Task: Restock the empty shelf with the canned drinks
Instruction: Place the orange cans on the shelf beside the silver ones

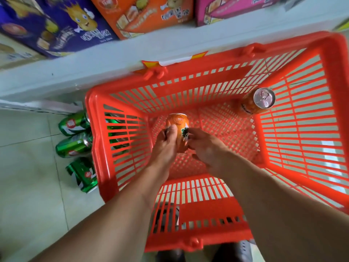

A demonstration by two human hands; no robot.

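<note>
Held can: an orange can [177, 127] is gripped inside the orange basket [302, 129], over the left part of its floor.
Axis of held can: the long axis runs near to far in the picture; one end points far and the other is hidden under the hands. Which end is the top cannot be told.
Left hand: the left hand [166, 146] is laid on the can's left side, its fingers [172, 130] curled round the can.
Right hand: the right hand [205, 148] is set on the can's right side, its fingertips pressed to the printed label.
Second can: another orange can [256, 103] is seen in the far right corner of the basket, tilted, its silver top with pull tab turned up toward the camera.
Green cans: three green cans [75, 142] are lined up on the floor just left of the basket, under the shelf; more green is visible through the basket's left wall.
Shelf: a white shelf [94, 59] runs along the far side, touching the basket's far rim; purple, orange and pink cartons [143, 14] are stacked on it.
Floor: pale tiles [28, 176] are laid below.
</note>
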